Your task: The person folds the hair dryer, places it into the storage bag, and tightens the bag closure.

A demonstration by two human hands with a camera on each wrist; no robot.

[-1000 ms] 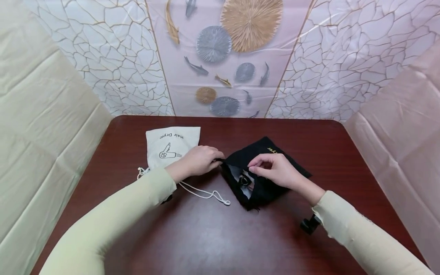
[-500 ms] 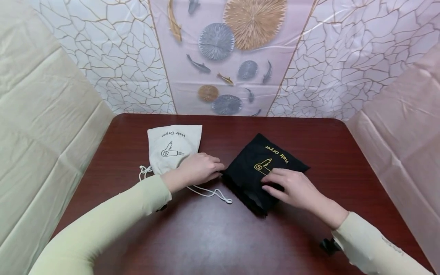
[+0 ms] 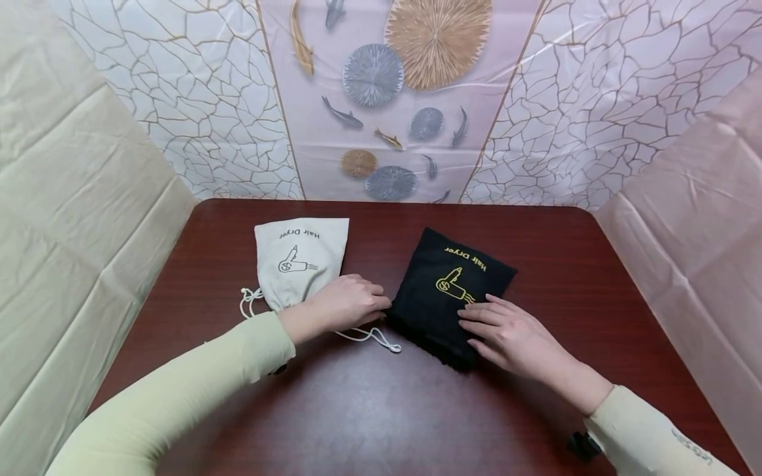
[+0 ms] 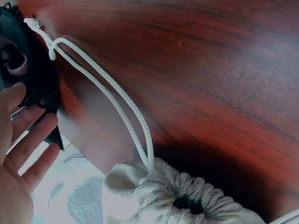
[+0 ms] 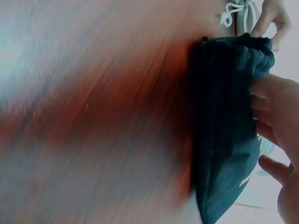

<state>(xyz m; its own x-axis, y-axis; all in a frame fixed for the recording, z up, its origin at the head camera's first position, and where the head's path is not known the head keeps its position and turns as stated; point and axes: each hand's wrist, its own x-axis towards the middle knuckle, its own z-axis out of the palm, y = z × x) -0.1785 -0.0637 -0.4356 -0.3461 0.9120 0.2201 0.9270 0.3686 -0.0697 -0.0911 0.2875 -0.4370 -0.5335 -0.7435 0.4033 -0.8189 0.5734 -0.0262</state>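
Note:
A black cloth drawstring bag (image 3: pixel 443 304) with a yellow hair dryer print lies right of centre, its mouth towards me. My left hand (image 3: pixel 351 301) pinches the left corner of that mouth between thumb and finger, the other fingers spread in the left wrist view. On the bag's right side rest the fairly straight fingers of my right hand (image 3: pixel 512 330). Through the mouth, in the left wrist view, a dark and pinkish thing (image 4: pixel 17 65) shows, too unclear to name. Left of the black bag lies a white drawstring bag (image 3: pixel 297 258), gathered at its neck, partly behind my left hand.
A white cord (image 3: pixel 381 340) from the white bag trails on the dark red-brown table (image 3: pixel 357 410) below my left hand. Another cord (image 3: pixel 250 301) is knotted at that bag's left side. A patterned backdrop (image 3: pixel 381 132) stands behind the table, with cloth walls at both sides.
The black bag's mouth has dropped from gaping to lying flatter, and the bag has turned slightly. My right hand has moved from the mouth down and right onto its side. My left hand keeps the corner.

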